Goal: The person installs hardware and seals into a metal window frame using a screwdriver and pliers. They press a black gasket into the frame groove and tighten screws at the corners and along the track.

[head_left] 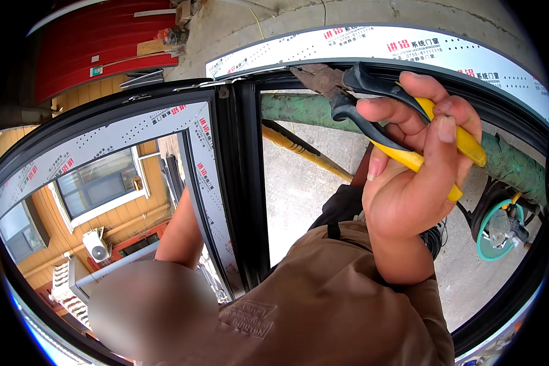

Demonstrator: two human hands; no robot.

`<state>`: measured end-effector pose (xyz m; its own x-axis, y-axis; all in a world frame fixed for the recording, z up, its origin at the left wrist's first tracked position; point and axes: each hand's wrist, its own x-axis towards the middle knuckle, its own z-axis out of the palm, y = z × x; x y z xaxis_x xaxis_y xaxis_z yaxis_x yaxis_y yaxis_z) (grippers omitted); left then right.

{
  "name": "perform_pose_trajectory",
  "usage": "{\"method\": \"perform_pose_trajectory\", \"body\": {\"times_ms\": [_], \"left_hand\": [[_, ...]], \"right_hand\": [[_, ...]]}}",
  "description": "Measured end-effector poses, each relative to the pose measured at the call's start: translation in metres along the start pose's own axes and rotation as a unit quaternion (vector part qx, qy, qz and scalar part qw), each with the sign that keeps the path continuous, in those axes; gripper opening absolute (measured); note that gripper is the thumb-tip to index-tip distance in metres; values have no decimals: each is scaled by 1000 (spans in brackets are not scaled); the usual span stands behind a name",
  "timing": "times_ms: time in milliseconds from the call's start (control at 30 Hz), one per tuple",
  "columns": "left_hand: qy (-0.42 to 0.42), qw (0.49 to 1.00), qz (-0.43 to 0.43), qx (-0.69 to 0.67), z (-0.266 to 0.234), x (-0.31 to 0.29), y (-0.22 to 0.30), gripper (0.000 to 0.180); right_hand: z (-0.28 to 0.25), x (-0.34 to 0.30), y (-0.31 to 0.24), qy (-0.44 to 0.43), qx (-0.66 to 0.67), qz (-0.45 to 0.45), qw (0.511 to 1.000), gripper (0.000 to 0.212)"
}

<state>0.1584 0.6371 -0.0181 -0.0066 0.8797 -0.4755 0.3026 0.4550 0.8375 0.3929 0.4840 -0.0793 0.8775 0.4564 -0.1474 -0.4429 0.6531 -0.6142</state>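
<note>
My right hand (427, 134) is closed around a pair of cutting pliers (332, 82) with black and yellow handles. The fingers wrap the handles, which stand apart. The metal jaws point left and lie over the black inner edge of the window frame (378, 44), near its corner beside the upright black bar (247, 183). Whether the jaws touch the frame, I cannot tell. My left arm (183, 238) passes behind the side of the left window sash (210, 183), and its hand is hidden. Printed white protective film covers the faces of frame and sash.
A green pipe (512, 168) and a yellow pole (308, 152) cross beneath the frame opening. A teal round-rimmed object (483, 238) with cables lies low at right. Red panels (110, 43) are at the far left. Behind the sash opening appears a yellow wall (149, 201) with an air-conditioner unit (96, 245).
</note>
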Motion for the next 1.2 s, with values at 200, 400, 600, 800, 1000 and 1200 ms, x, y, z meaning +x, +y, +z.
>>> {"method": "perform_pose_trajectory", "body": {"times_ms": [200,400,600,800,1000,1200], "left_hand": [[11,1000,-9,-9,3,-4,1,36],[23,999,-12,-32,11,-3,7,36],[28,998,-16,-62,14,0,10,35],[32,995,-18,-92,18,0,14,35],[24,992,-26,-124,20,-11,15,35],[54,992,95,-69,-15,-11,13,34]], "right_hand": [[-21,3,-3,-64,7,-25,998,33],[-14,-3,-3,-12,-30,-63,997,37],[-19,0,-2,-81,19,-82,993,34],[-15,3,0,-59,-8,-27,998,30],[-12,3,-11,-43,-2,11,999,30],[-21,2,-61,-240,-203,-8,949,51]]}}
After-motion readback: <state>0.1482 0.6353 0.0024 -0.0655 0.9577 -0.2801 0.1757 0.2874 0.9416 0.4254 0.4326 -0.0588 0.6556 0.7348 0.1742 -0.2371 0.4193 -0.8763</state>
